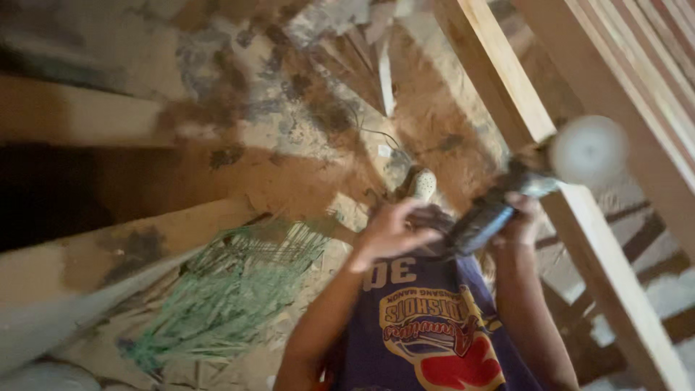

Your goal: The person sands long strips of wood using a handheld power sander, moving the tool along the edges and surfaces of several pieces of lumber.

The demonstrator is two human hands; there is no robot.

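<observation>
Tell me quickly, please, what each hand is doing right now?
Left hand: closed on the rear of the power sander.
Right hand: fingers wrapped around the sander's body.

Count from my grip: two hands, my left hand (391, 230) and my right hand (520, 217), both wrapped on one dark power tool (486, 217) with one pale round disc (588, 150) at its far end, just right of the grip. One long timber rail (499, 87) runs right against that disc, with at least three more parallel slats (651, 65) beyond it; blur hides any others. Left of and below the grip: one green broom head (224, 297), two pale planks (79, 116).
</observation>
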